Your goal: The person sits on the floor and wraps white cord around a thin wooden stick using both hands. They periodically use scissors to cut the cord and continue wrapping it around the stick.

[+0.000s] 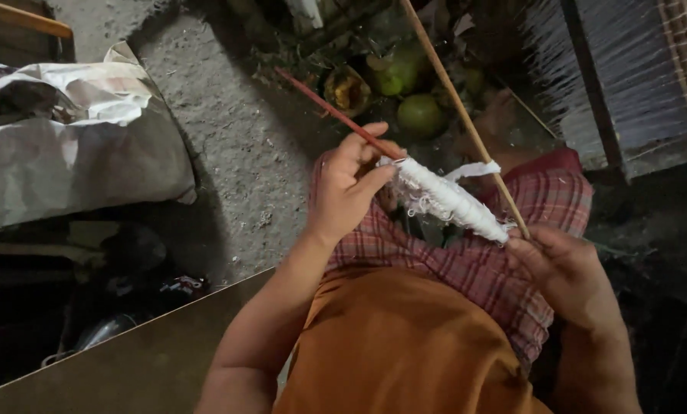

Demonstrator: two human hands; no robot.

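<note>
Dim concrete floor (228, 153), coconuts far. Left hand (343, 192) pinches red stick (336, 115); right hand (566, 276) probably clamped on white thread spindle (451, 201). Loose grip could let frayed thread unravel.

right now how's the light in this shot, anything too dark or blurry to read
Head view: light falls on the hands, the white bobbin and the concrete floor, all fairly sharp; the lower left and right edge sink into shadow, detail lost; the green fruits up top are dim and soft.

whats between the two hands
In the head view, a bobbin of white thread on a red stick spans from left hand to right hand.
</note>
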